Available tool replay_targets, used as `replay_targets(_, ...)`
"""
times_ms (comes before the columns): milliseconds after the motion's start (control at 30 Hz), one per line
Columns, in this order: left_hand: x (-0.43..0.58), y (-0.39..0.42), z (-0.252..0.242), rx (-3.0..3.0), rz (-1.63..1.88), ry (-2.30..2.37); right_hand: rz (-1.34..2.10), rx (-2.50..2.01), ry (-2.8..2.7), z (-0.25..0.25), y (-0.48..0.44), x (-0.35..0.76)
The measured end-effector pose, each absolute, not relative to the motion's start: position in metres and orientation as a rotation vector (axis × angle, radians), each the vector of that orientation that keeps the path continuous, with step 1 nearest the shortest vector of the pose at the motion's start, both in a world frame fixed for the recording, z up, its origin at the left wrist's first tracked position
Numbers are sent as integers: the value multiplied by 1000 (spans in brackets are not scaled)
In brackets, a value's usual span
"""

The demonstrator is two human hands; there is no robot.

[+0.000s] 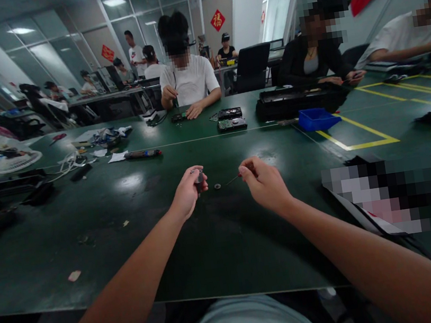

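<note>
My left hand [188, 191] is closed around a small dark metal part [199, 176], held just above the green table [226, 235]. My right hand [263, 181] pinches a thin screwdriver [234, 179] whose tip points left toward the part. A small metal ring [217, 186] lies on the table between the two hands, touching neither.
A blue tray [316, 118] and a long black case [299, 100] sit at the far right. Disassembled hard drives [231, 118] lie mid-table. A person in white works across from me. Cables and a white fan [17, 161] clutter the left. A flat device [381, 197] lies right of my arm.
</note>
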State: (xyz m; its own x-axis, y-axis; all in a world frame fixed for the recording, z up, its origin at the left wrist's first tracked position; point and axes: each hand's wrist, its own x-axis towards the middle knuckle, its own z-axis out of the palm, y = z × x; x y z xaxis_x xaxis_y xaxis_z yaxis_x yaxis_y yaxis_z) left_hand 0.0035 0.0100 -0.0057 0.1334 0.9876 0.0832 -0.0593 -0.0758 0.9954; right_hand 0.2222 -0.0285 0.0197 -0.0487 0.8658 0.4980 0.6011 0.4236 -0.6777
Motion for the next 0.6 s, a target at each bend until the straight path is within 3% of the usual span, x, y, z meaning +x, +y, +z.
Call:
replay_targets(267,5,22,14,1763,819,1230,344,-1274,-1775,23,-30,221)
replay_targets(600,19,35,11,2536,69,1399,353,-1286,-1815,23,-30,221)
